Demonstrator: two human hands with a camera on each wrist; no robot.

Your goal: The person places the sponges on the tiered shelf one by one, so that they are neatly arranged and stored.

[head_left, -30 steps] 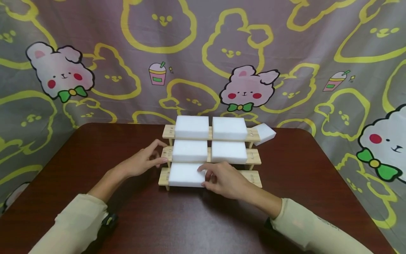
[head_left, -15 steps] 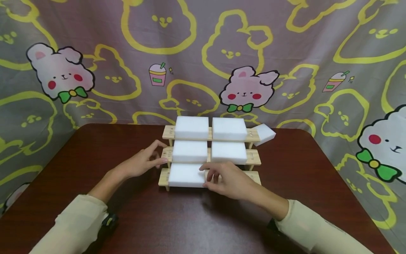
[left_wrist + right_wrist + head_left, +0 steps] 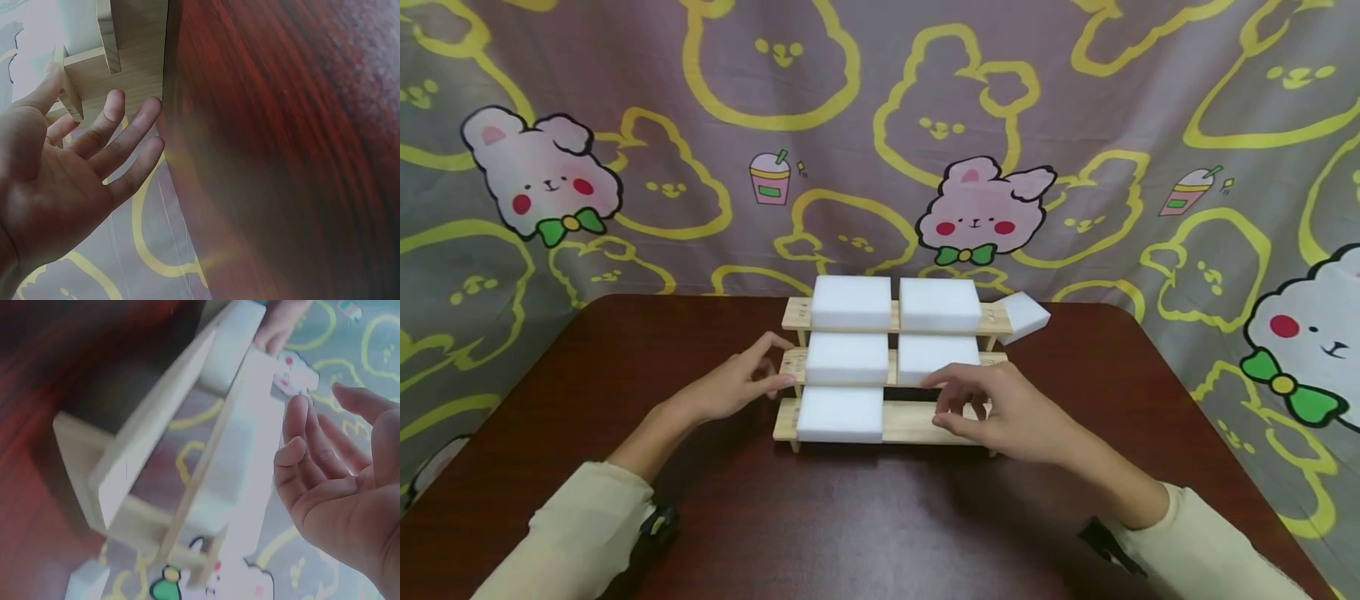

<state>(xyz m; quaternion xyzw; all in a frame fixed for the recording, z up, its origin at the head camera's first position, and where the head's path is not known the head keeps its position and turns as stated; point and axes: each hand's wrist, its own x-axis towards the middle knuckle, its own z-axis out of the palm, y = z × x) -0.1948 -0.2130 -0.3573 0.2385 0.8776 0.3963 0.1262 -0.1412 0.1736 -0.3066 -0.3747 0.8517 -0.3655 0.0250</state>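
A three-tier wooden step rack [image 3: 913, 423] stands on the table with white foam blocks on its tiers. Two blocks sit on the top tier, two on the middle one, and a single block [image 3: 840, 414] lies on the left half of the bottom tier. My left hand [image 3: 733, 385] pinches the left end of the middle tier between thumb and forefinger; its other fingers spread beside the rack in the left wrist view. Loosely curled and holding nothing, my right hand [image 3: 1003, 410] hovers over the right part of the bottom tier, overlapping the rack's right end.
Behind the rack's right end rests a loose white foam block [image 3: 1028, 317]. The dark red-brown table [image 3: 850, 525] reaches back to a patterned curtain [image 3: 662, 75] hanging behind and at both sides.
My right hand has let go of the bottom-tier foam block and moved right, baring the tier's right half. The left hand stays at the rack's end.
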